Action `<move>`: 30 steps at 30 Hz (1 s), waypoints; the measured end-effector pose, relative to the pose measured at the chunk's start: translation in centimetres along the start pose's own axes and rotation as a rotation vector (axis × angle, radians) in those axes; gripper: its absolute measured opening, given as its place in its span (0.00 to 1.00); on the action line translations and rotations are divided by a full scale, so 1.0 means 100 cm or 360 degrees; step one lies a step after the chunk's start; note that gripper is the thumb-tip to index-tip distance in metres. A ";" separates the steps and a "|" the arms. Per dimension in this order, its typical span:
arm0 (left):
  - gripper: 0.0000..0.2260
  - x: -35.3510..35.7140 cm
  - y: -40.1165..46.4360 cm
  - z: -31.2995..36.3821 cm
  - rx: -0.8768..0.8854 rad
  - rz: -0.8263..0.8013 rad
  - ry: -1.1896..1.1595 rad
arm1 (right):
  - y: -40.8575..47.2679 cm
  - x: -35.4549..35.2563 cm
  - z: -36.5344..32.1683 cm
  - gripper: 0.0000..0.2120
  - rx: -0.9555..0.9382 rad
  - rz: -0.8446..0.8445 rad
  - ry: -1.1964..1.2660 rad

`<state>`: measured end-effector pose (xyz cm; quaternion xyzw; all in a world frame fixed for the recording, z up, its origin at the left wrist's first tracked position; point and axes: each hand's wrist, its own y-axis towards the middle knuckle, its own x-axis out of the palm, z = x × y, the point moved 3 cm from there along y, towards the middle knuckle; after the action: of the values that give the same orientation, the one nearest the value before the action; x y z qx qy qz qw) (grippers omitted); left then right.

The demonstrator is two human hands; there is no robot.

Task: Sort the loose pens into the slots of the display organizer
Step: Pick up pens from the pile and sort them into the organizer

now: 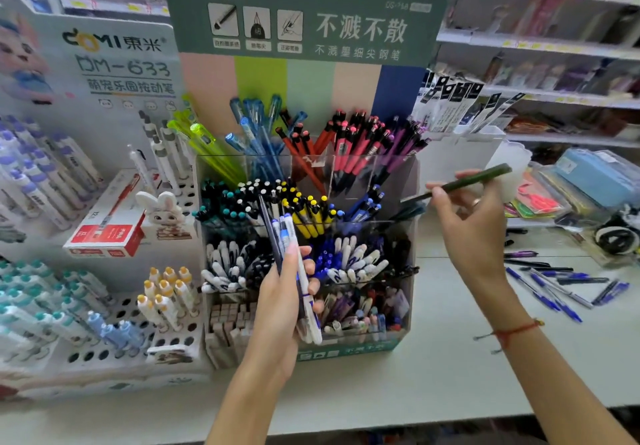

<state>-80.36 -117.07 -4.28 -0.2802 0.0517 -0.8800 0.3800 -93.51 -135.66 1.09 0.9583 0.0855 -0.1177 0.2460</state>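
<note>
A clear tiered display organizer (408, 223) stands in the middle of the shelf, its slots filled with pens grouped by colour. My left hand (277, 309) is in front of its lower tiers, gripping a bundle of pens (294, 271) with white, blue and dark barrels, held upright. My right hand (467, 223) is raised to the right of the organizer and pinches a dark green pen (464, 181), which lies almost level with its tip pointing at the organizer's right side. Several loose pens (554, 285), mostly blue and dark, lie on the shelf to the right.
A white rack of capped pens (104, 306) and a red pen box (107, 223) stand at the left. Packaged refills (457, 105) hang behind on the right, and bagged stationery (581, 185) lies at far right. The shelf's front edge (346, 417) runs below my arms.
</note>
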 end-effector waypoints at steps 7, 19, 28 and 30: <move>0.12 -0.008 -0.007 -0.003 -0.0102 -0.0128 0.0012 | 0.017 0.025 0.028 0.11 -0.0039 -0.0116 -0.0462; 0.12 -0.015 -0.017 0.000 0.0047 -0.0051 -0.0196 | -0.035 0.035 -0.002 0.07 -0.0411 -0.0244 -0.0487; 0.12 -0.020 -0.020 0.004 0.0295 0.0191 -0.0614 | -0.120 0.070 -0.035 0.07 0.0481 -0.1470 0.0294; 0.14 -0.019 -0.022 0.006 0.0328 0.0164 -0.0529 | -0.121 0.070 -0.037 0.04 0.0525 -0.1453 0.0319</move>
<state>-80.41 -114.08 -3.97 -0.3781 -0.0877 -0.8018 0.4544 -88.78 -122.62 -3.14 0.8559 0.4999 -0.1326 0.0049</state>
